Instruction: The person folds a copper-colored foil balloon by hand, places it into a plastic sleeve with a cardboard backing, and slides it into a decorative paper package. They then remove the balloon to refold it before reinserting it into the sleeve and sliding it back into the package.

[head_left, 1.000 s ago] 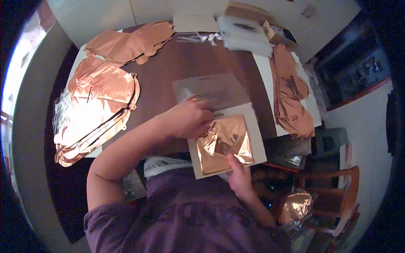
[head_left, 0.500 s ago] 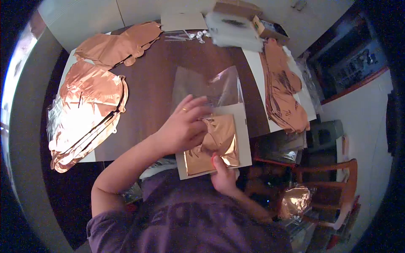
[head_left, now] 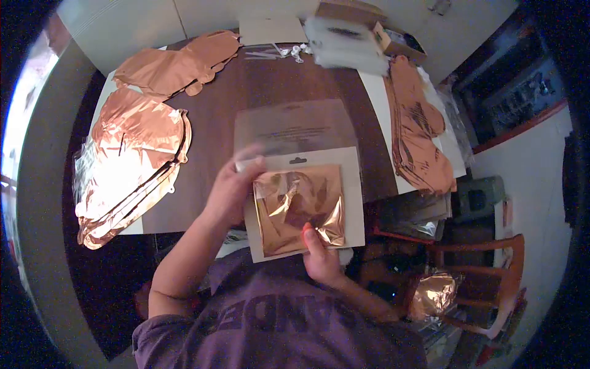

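In front of my chest is a pale backing card (head_left: 354,197) with a hang hole at its top. On it lies a folded rose-gold foil balloon (head_left: 332,197). A clear plastic bag (head_left: 289,126) with small print stretches past the card's upper edge. My right hand (head_left: 324,265) grips the lower edge, its thumb pressing on the foil. That thumb wears an orange-red finger cover (head_left: 307,229). At the upper left edge, my left hand (head_left: 230,192) is closed on the package, its fingertips blurred over the corner.
Flat foil balloons (head_left: 138,132) are stacked on the left of the brown table (head_left: 227,117), with more foil balloons (head_left: 413,126) on the right. Behind are white bits (head_left: 297,52), a stack of clear bags (head_left: 344,49) and an open box (head_left: 399,42). A wooden chair (head_left: 507,270) stands right.
My left hand has moved from above the foil to the card's upper left edge. The bag's upper part now lies flatter, its print showing. My right hand keeps its grip.
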The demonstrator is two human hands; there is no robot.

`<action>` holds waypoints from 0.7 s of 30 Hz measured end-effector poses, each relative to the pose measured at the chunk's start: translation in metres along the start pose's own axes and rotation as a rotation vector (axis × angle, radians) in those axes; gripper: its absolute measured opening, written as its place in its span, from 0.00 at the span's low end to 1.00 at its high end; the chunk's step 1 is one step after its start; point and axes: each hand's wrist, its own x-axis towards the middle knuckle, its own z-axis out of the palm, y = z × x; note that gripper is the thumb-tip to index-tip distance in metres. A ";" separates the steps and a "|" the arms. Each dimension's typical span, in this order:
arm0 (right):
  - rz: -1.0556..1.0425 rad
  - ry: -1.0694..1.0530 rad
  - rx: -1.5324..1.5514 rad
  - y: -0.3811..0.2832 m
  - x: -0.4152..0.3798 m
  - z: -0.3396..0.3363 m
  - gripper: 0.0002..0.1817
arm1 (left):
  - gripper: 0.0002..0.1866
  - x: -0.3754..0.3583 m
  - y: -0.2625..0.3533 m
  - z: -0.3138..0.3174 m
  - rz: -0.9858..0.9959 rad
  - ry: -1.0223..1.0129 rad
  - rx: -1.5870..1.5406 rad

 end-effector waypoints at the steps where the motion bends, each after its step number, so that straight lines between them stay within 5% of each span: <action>1: 0.069 0.015 0.091 -0.007 0.000 0.005 0.19 | 0.23 -0.004 -0.004 -0.002 -0.085 -0.099 0.028; 4: 0.077 0.122 -0.035 -0.025 0.000 0.020 0.17 | 0.20 -0.022 -0.016 -0.002 -0.177 -0.118 0.019; 7: 0.002 -0.058 -0.218 -0.004 -0.015 -0.009 0.23 | 0.17 -0.041 -0.013 -0.013 -0.235 -0.139 0.078; 10: -0.020 -0.288 -0.064 0.054 -0.033 -0.104 0.30 | 0.13 -0.063 -0.010 -0.034 -0.347 -0.097 0.102; 12: -0.093 -0.315 -0.054 0.027 -0.025 -0.108 0.32 | 0.13 -0.073 -0.009 -0.042 -0.372 -0.145 0.200; 13: -0.156 -0.259 -0.123 -0.023 -0.010 -0.088 0.30 | 0.13 -0.078 -0.009 -0.044 -0.390 -0.170 0.246; 15: 0.053 -0.212 0.038 -0.056 0.015 -0.073 0.28 | 0.14 -0.080 -0.007 -0.037 -0.424 -0.217 0.219; 21: 0.155 -0.010 -0.168 -0.071 -0.011 -0.039 0.16 | 0.15 -0.105 -0.004 -0.045 -0.460 -0.228 0.333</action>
